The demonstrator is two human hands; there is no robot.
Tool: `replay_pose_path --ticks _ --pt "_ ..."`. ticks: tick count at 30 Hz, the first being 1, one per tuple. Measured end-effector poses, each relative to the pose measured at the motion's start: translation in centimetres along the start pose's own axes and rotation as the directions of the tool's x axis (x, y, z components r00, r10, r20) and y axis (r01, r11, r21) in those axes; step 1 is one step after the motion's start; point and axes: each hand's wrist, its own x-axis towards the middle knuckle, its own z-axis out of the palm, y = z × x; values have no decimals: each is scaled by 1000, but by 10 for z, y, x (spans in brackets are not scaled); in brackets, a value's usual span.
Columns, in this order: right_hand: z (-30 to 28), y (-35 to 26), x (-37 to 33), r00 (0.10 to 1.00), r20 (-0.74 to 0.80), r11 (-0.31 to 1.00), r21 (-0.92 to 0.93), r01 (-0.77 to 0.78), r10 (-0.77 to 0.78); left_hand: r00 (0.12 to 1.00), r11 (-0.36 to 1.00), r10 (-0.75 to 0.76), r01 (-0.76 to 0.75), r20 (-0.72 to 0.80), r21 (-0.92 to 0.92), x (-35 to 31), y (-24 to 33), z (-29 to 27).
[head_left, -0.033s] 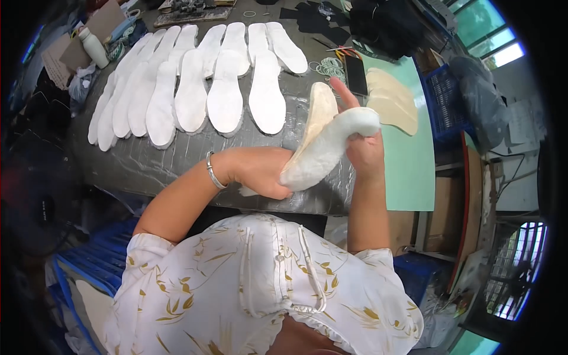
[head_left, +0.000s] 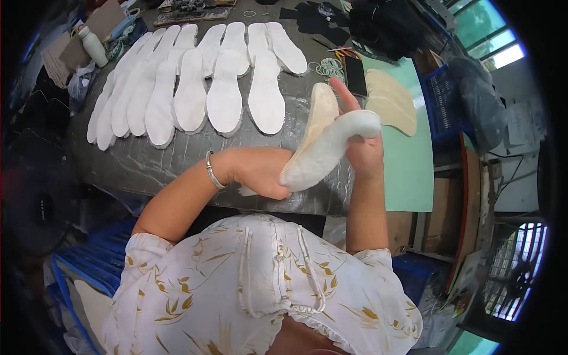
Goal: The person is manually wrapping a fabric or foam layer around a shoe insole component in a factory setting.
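Nothing has shifted: both hands' fingers stay clenched on the fuzzy white insole (head_left: pixel 331 151), left hand (head_left: pixel 260 171) at its heel, right hand (head_left: pixel 361 151) behind it, above the table's (head_left: pixel 177 160) near edge; white insoles (head_left: pixel 225 89) line the far side.

No shift that I can make out between the two views: left hand (head_left: pixel 260 171) and right hand (head_left: pixel 361 148) grip the white insole (head_left: pixel 331 148) as before, though fisheye bending may hide small finger movement.
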Motion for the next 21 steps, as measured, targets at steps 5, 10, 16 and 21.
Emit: replay_pose_path --ticks 5,10,16,21 --pt "-2 6 1 978 -18 977 -42 209 -209 1000 998 5 -4 21 -57 3 -6 5" --pt "-8 2 -4 962 37 960 -66 271 -269 999 998 51 -51 17 -26 7 -13 5" --pt "-13 -22 -29 966 154 922 -299 245 -207 999 996 -6 2 -43 -95 1 -9 -9" --pt "-1 -27 -28 970 84 941 -237 242 -229 1000 1000 9 -10 12 12 3 3 -9"
